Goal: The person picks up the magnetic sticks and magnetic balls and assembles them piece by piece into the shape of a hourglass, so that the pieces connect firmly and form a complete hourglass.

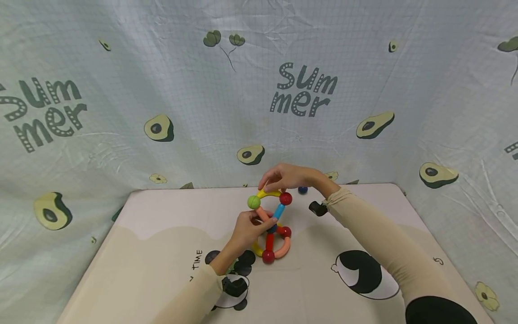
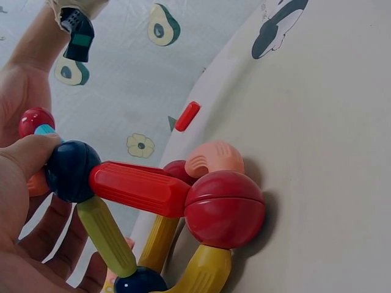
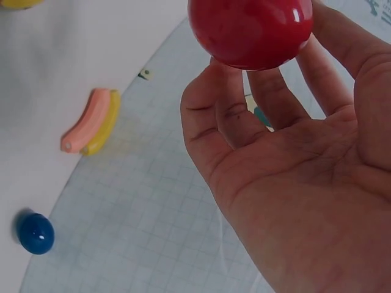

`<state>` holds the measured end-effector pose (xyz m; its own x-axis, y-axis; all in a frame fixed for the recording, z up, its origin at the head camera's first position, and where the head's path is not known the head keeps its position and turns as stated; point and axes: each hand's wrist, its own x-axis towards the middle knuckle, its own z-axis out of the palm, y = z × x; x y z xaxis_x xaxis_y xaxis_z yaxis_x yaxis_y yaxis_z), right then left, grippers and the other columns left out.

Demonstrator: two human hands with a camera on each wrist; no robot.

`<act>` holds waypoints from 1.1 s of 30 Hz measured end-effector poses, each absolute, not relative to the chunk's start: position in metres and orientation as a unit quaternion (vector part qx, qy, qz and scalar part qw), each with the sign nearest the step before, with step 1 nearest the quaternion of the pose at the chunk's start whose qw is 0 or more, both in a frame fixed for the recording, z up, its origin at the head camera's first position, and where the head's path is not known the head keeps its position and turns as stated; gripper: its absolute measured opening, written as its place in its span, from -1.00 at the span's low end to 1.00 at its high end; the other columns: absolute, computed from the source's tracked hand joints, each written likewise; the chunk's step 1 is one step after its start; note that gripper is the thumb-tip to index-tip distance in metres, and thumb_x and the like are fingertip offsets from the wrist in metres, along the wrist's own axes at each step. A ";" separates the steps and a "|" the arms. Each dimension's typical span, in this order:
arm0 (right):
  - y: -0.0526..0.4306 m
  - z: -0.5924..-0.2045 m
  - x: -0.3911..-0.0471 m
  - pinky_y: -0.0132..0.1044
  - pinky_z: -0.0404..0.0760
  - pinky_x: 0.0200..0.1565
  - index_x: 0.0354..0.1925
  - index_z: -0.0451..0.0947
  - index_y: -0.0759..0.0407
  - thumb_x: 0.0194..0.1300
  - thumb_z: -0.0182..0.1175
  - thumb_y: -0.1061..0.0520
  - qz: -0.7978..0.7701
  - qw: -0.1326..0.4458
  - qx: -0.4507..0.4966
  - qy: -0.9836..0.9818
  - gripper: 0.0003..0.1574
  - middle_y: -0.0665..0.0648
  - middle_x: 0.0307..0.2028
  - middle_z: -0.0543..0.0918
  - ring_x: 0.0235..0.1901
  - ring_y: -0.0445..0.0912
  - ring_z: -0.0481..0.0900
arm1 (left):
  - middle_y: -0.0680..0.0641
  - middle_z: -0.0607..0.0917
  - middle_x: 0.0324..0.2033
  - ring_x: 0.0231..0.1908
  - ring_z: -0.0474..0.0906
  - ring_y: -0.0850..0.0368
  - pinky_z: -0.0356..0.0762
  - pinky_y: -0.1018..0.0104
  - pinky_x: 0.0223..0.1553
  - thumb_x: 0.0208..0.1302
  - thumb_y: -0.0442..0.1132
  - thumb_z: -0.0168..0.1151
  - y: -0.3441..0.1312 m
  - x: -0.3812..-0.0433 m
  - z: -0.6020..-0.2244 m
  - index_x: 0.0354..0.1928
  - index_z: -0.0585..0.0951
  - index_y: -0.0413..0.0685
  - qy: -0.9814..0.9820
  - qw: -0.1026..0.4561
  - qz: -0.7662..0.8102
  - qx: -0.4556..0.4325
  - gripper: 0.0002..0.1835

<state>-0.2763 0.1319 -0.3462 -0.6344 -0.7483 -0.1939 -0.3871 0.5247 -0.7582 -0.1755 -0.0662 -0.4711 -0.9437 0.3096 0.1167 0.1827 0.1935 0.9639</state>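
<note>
A standing figure of magnetic balls and rods is between the hands. Low on it, a ring with a red ball (image 1: 268, 256) and curved rods sits at the table. My left hand (image 1: 247, 228) grips the figure's middle, its thumb against the dark blue ball (image 2: 73, 171) where a straight red rod (image 2: 140, 188) joins. Above, a light blue rod (image 1: 279, 211) leads to another red ball (image 1: 285, 198) and a pink rod (image 1: 262, 214) to a green ball (image 1: 253, 202). My right hand (image 1: 287, 176) pinches the yellow curved rod (image 1: 269, 194) bridging those two balls.
Beyond the figure, a loose blue ball (image 3: 35, 233) lies by the table's far edge. Curved pink and yellow rods (image 3: 91, 125) lie side by side at that edge. A short red rod (image 2: 187, 116) is also there. A printed cloth (image 1: 202, 112) hangs behind the table.
</note>
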 end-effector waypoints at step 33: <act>0.242 -0.387 -0.268 -0.11 0.68 -0.16 0.18 0.61 0.21 0.49 0.24 0.13 -0.369 0.090 -0.221 0.898 -0.64 0.23 -0.04 0.71 -0.15 0.16 0.66 | -0.02 0.79 -0.26 -0.27 0.56 0.06 0.58 0.33 -0.27 0.33 -0.03 0.43 -0.060 -0.178 -0.468 -0.02 0.75 -0.10 0.771 0.047 0.619 0.141 -0.67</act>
<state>-0.2677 0.2416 -0.3868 -0.8859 -0.4639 0.0024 -0.3313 0.6290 -0.7033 -0.1778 -0.0602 -0.4681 -0.9557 0.2759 0.1029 0.1600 0.1933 0.9680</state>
